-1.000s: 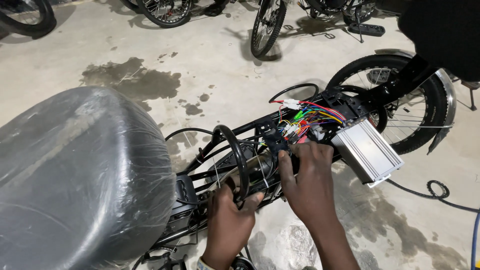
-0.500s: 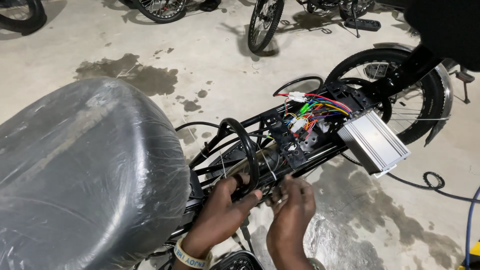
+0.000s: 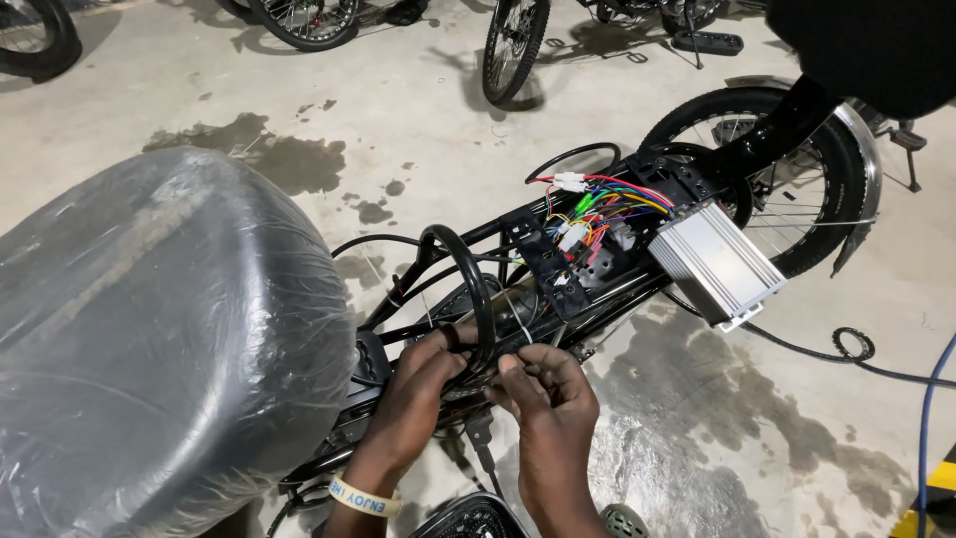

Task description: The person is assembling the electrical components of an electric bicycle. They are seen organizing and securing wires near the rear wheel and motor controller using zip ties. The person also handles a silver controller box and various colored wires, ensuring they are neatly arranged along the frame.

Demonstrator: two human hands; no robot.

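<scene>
Stained concrete floor point(image 3: 418, 90) beneath a stripped bike frame point(image 3: 597, 289). Looped black cable point(image 3: 476, 289), at mid-frame, is pinched by the left hand point(image 3: 423, 384) and right hand point(image 3: 548, 394). Coloured wiring point(image 3: 597, 209) and silver ribbed controller box point(image 3: 715, 261) lie rightward; plastic-wrapped seat point(image 3: 149, 339) leftward.

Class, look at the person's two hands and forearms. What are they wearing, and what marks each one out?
Both hands are bare, no gloves or sleeves in view. The left hand has a pale yellow wristband with dark printed lettering around the wrist. The right hand wears nothing that shows; no rings or watch are visible on either.
</scene>
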